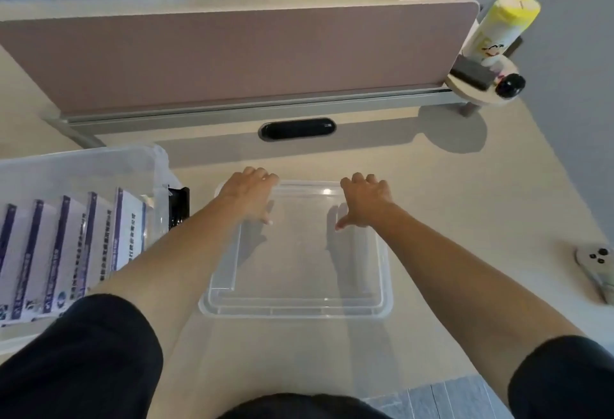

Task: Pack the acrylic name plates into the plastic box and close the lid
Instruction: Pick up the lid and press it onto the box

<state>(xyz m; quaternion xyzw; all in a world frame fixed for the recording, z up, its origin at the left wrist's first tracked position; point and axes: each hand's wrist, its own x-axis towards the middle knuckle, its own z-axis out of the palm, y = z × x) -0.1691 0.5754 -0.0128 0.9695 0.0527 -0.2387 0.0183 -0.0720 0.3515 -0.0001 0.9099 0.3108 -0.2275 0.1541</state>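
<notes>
While the glossy acrylic name plates (66, 252) stand in a row inside the clear plastic box (83, 166) at the left, we grasp the far rim of the flat transparent lid (299, 285) at centre, on the smooth beige desk (465, 202), left hand (247, 196) and right hand (363, 202) both with fingers curled over it.

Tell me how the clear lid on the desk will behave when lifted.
The clear lid looks thin and see-through, so probably light, and its near edge may sag. Its glossy surface could be slippery. The left hand and right hand both hold the far rim, which should limit twisting.
</notes>
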